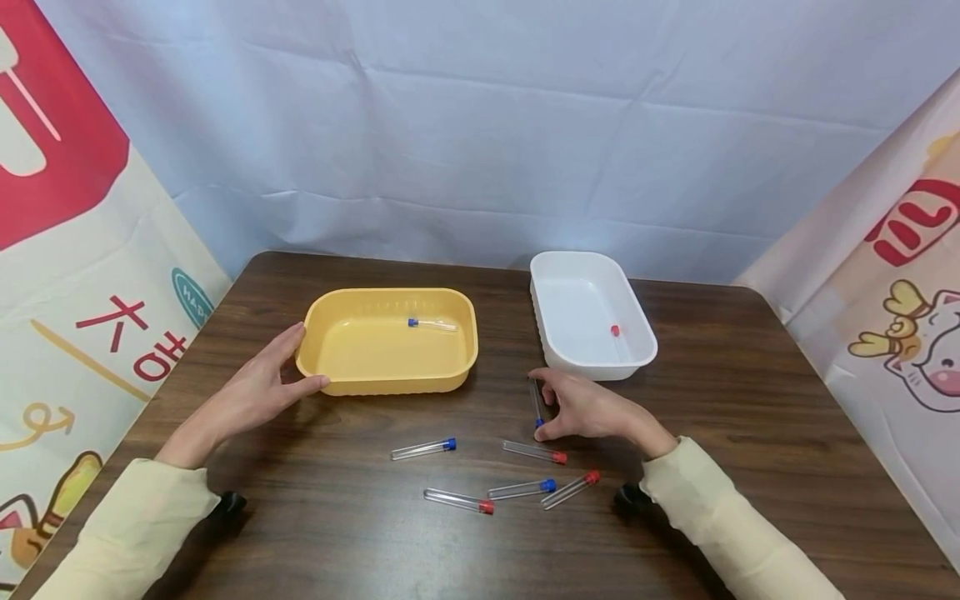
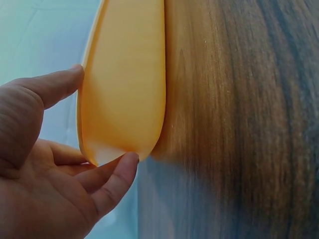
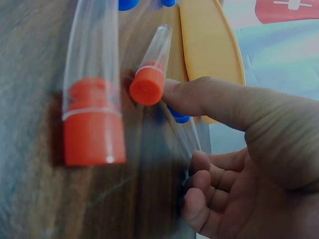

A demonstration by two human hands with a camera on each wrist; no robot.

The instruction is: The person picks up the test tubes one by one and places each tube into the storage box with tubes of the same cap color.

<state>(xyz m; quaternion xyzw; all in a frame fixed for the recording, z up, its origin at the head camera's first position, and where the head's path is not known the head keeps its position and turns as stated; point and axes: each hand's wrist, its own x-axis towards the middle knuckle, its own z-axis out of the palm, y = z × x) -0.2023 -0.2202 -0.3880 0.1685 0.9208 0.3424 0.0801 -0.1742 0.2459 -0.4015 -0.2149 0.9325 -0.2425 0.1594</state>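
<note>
My left hand point(image 1: 258, 392) holds the left end of a yellow plastic basin point(image 1: 390, 387), thumb on its near side and fingers round the corner. A clear test tube with a blue cap point(image 1: 433, 325) lies inside it. My right hand point(image 1: 588, 406) pinches another blue-capped test tube point(image 1: 536, 402) over the table, thumb by the cap and fingers toward the other end. Near it lie red-capped tubes point(image 1: 534, 452) point(image 3: 94, 134) and blue-capped tubes point(image 1: 521, 489) on the wood.
A white plastic basin point(image 1: 645, 354) stands at the back right, with a red-capped tube point(image 1: 615, 331) in it. Another blue-capped tube point(image 1: 423, 449) and a red-capped tube point(image 1: 457, 500) lie nearer the front of the brown table point(image 1: 337, 533). Cloth point(image 1: 480, 125) hangs behind.
</note>
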